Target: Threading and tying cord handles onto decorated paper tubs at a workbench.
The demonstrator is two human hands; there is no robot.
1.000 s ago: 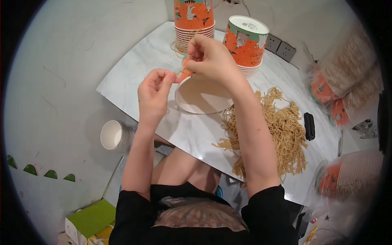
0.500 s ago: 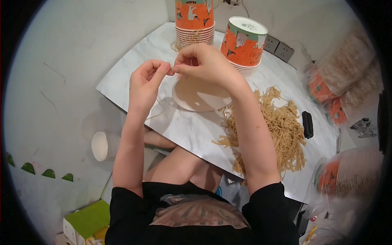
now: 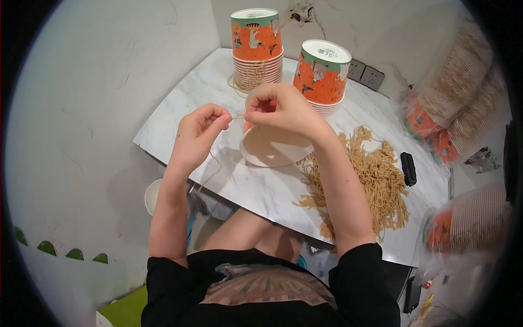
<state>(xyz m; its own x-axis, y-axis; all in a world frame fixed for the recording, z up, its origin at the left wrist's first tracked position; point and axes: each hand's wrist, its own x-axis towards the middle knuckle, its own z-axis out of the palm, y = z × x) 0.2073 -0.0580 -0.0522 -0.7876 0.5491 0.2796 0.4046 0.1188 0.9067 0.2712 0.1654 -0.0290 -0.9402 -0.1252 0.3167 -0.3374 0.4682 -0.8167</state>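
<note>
Between my two hands a short length of tan string (image 3: 237,116) is pulled straight. My left hand (image 3: 200,131) pinches it on one side, and a loose end hangs from that hand toward the table edge. My right hand (image 3: 278,111) pinches the string on the other side. Under the right hand a paper bucket (image 3: 269,150) lies on its side, its pale inside showing; the hand hides much of its outer wall. By my right forearm lies a big tangled heap of cut tan strings (image 3: 378,182).
Two upside-down stacks of orange and green paper buckets, the left stack (image 3: 256,43) and right stack (image 3: 322,73), stand at the back. A black object (image 3: 408,169) lies on the marbled table (image 3: 180,117). Bagged buckets (image 3: 457,109) fill the right. A white bucket (image 3: 153,197) shows below left.
My hands have drawn slightly apart, stretching the string between them. The whole view has tilted, so the table and stacks appear lower.
</note>
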